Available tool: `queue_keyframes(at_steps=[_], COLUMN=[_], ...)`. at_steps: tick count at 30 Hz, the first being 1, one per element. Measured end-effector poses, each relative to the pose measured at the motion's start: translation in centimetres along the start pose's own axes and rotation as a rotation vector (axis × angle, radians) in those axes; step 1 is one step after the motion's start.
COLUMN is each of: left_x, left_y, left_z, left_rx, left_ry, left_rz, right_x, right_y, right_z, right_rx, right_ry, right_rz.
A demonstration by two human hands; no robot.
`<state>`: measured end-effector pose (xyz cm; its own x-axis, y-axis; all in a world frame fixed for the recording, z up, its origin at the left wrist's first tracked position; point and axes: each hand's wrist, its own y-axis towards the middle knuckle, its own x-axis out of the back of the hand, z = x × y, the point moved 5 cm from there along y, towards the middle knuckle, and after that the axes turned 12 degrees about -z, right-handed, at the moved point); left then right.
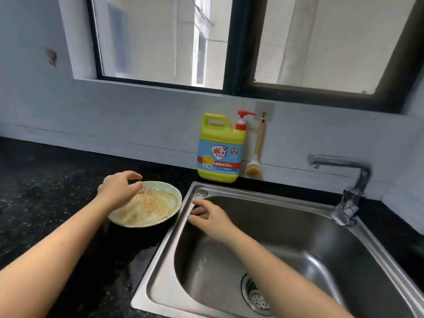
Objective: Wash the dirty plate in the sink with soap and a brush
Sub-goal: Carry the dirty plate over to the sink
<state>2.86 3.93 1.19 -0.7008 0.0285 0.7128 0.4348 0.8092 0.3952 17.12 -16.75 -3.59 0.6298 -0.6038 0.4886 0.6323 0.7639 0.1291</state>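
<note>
A dirty plate (151, 208), pale green and smeared with brown sauce, lies on the black counter just left of the steel sink (286, 226). My left hand (118, 190) hovers over the plate's far-left rim with fingers spread, holding nothing. My right hand (210, 218) is over the sink's left edge, fingers loosely curled and empty, close to the plate's right side. A yellow soap bottle (219, 149) with a red pump stands behind the sink. A wooden-handled brush (255, 154) hangs from a wall hook beside it.
The tap (346, 180) rises at the sink's back right, its spout pointing left. A drain strainer (257, 297) sits in the basin floor. The black speckled counter (46, 191) stretches left. A window spans the wall above.
</note>
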Motion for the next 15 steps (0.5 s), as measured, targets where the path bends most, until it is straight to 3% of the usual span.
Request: queue_keyframes(at_steps=[4,8,15], left_x=[-0.3,-0.7,-0.6], left_y=[0.2,0.3,0.5], left_z=[2.1,3.0,3.9], left_rx=[0.192,0.358,0.619], left_ry=[-0.012,-0.256,-0.682], left_rz=[0.063,0.048,0.094], right_x=[-2.1,-4.4,-5.5], right_y=[1.3,2.1,2.7], right_z=[0.9,1.3,0.9], right_rx=[-0.189,-0.398,-0.422], right_ry=[0.244,0.427,0.494], right_rz=[-0.055,0.007,-0.028])
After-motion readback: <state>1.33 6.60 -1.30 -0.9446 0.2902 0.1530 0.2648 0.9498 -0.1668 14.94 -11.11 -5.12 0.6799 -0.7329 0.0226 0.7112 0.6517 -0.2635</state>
